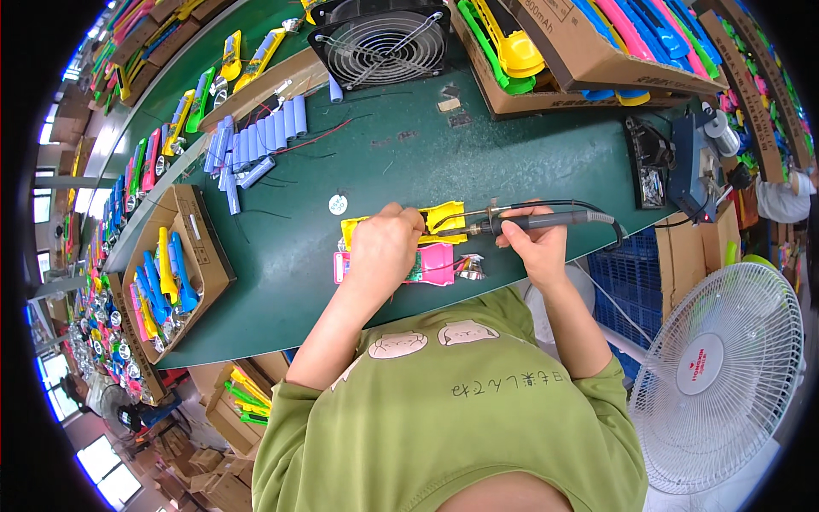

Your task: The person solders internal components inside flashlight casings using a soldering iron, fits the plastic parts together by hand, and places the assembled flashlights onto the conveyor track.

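Observation:
My right hand grips a soldering iron by its dark handle. The iron points left, its tip reaching into an open yellow plastic housing. A thin metal tube runs along the iron to the same place. Over the housing's left part, my left hand is closed with fingers pinched; what they hold is hidden behind them. Just nearer to me lies a pink housing with a green circuit board, partly covered by my left hand. Beside its right end is a small shiny reflector with wires.
Purple battery cells lie at the back left. A black fan stands behind, near a carton of coloured housings. Another carton sits left. A black tray and solder spool are right; a white fan stands beside me.

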A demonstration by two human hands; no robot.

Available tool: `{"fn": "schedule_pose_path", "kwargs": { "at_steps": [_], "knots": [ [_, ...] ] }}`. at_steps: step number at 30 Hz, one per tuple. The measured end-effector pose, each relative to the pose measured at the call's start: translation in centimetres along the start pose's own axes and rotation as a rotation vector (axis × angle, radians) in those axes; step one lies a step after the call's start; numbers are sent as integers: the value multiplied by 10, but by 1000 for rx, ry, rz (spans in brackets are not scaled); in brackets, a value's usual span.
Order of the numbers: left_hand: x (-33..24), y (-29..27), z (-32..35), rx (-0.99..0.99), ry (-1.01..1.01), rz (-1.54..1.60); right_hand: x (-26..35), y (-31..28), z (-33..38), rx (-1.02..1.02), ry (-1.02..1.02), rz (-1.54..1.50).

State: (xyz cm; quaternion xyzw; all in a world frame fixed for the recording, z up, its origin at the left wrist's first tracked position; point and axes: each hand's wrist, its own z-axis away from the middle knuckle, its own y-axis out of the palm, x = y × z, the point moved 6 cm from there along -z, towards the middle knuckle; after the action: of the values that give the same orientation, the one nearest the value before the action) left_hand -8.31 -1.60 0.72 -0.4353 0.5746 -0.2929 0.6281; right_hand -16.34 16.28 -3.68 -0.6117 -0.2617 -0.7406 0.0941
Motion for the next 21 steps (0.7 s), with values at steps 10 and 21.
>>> {"fn": "schedule_pose_path", "kwargs": {
  "at_steps": [10, 21],
  "knots": [
    [-1, 1, -1, -1, -7, -69, -13, 1, -1, -26, 13, -14],
    [-2, 1, -1, -13, 10, -81, 14, 6, 20, -8, -179, 48]
  ]
}}
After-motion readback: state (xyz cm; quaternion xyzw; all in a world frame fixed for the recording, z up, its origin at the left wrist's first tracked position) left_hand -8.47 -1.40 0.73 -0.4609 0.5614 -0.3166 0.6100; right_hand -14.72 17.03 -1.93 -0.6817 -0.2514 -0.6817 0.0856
